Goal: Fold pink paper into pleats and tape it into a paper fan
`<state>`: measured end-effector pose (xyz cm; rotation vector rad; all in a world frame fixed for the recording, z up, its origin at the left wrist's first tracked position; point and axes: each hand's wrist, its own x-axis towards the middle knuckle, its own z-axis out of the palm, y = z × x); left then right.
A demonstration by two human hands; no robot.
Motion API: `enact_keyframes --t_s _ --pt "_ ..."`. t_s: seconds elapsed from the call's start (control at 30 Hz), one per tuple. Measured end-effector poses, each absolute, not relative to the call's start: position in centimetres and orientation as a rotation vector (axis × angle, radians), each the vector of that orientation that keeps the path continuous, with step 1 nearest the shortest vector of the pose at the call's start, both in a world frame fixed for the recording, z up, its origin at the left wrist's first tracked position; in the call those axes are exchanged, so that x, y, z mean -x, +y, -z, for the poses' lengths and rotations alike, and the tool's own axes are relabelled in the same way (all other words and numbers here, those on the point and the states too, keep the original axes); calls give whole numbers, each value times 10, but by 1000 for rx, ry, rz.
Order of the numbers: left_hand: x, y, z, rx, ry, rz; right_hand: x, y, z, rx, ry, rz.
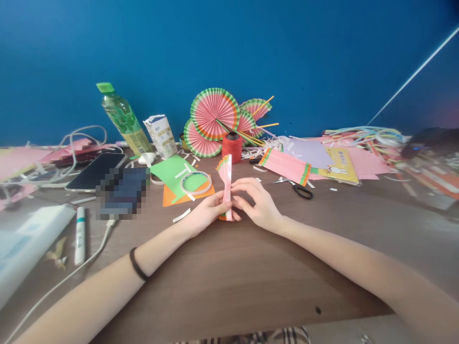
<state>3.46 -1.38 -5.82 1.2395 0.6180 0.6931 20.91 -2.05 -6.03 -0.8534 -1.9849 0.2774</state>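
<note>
A pleated pink paper strip (228, 184) with orange and green ends stands upright between my hands, its folds pressed together and its top fanned slightly to the left. My left hand (208, 211) pinches its lower part. On the right side of the folds, the fingers of my right hand (257, 204) are bent against the paper. Behind the strip stands a red spool of thread (232, 147). Another pleated pink piece (286, 166) lies to the right, over black-handled scissors (303, 191). Round pleated fans (215, 114) stand at the back.
Green paper (172, 174) and a tape ring (196, 183) lie left of my hands. Farther left are a bottle (125, 119), a carton (160, 136), phones, a cable and a marker (80, 236). Coloured papers and strips cover the back right of the table (244, 282).
</note>
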Motion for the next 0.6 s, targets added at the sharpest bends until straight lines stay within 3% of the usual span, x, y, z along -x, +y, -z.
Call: enact_keyframes --t_s 0.6 --pt "-41 -23 55 -1394 737 -660 -207 -21 62 844 -1886 -560"
